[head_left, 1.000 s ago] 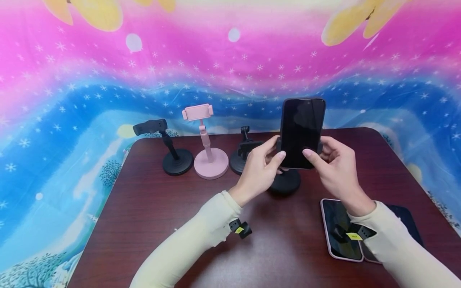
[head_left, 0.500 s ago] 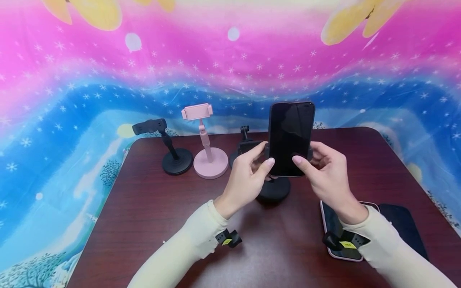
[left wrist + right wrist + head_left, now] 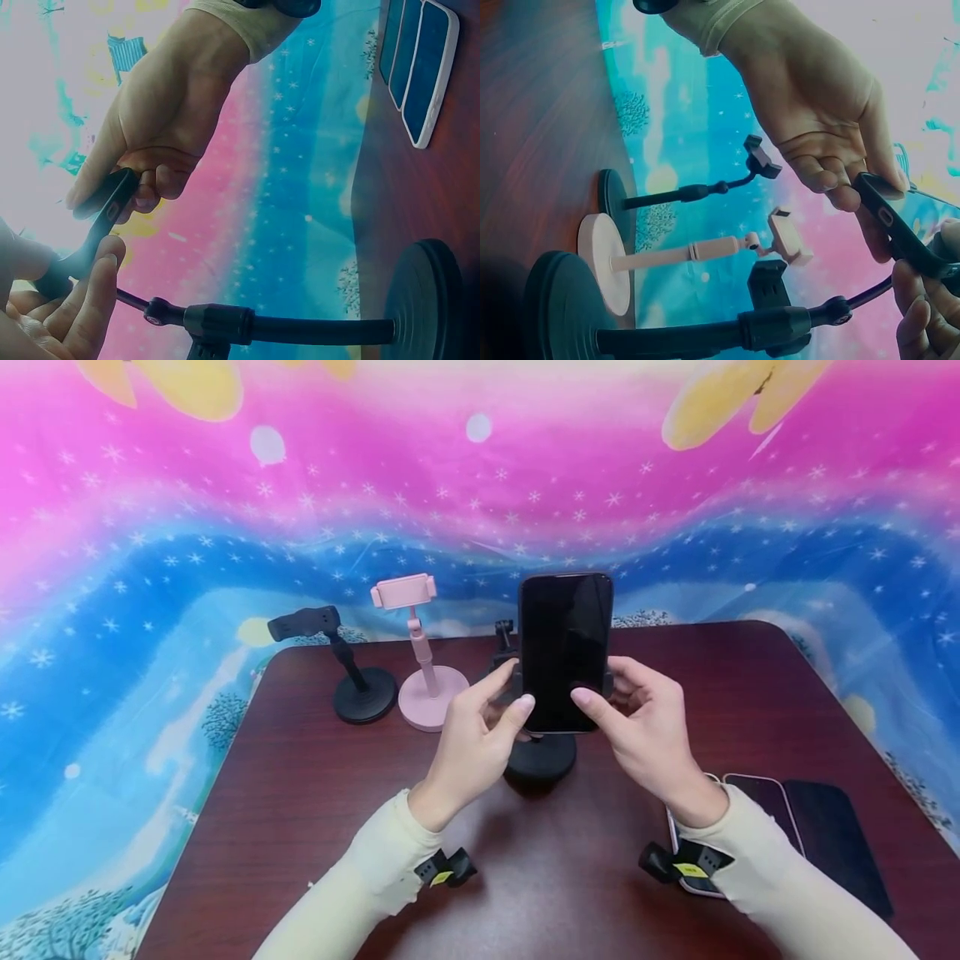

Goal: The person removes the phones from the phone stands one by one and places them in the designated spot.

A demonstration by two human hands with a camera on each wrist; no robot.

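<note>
A phone (image 3: pixel 566 643) with a dark screen stands upright in the clamp of a black phone stand (image 3: pixel 542 760). My left hand (image 3: pixel 468 743) grips the lower left side, its thumb on the screen edge and fingers curled behind. On the opposite side my right hand (image 3: pixel 648 731) grips in the same way. Seen edge-on in the left wrist view, the phone (image 3: pixel 112 210) sits between both hands, above the stand's round base (image 3: pixel 427 307). Much of the clamp is hidden behind the phone and fingers.
A black stand (image 3: pixel 363 693) and a pink stand (image 3: pixel 431 697) stand at the back left. Another black stand (image 3: pixel 504 643) is partly hidden behind the held one. Several phones (image 3: pixel 836 835) lie at the right of the brown table (image 3: pixel 300 827), partly under my right forearm.
Both hands have brought the phone and its black stand leftward and a little nearer. The grip looks the same, and the stand behind is now more covered. The view has shifted slightly.
</note>
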